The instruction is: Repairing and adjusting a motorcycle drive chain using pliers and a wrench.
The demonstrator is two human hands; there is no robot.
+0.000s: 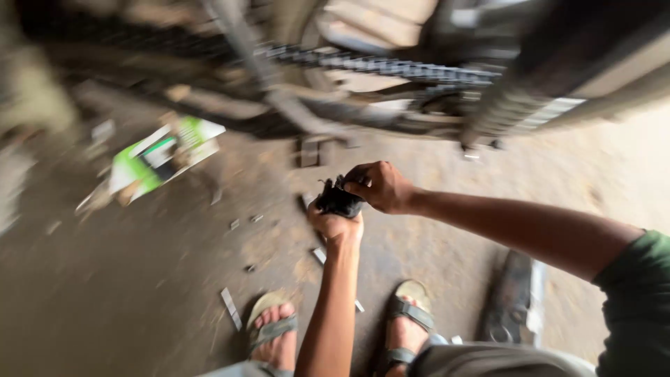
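Note:
Both my hands meet in front of me over a dirty concrete floor. My left hand [336, 225] reaches up from below and cups a black, greasy rag [338, 200] from underneath. My right hand [382, 186] comes in from the right and pinches the top of the same rag with its fingers. The whole view is blurred by motion. Just beyond my hands stands a motorcycle, its drive chain [377, 66] running across the top of the view.
A green and white cardboard box [159, 158] lies flattened on the floor at the left. Small metal bits [230, 307] are scattered around my sandalled feet [273, 328]. A dark flat part [509, 297] lies on the floor at the right.

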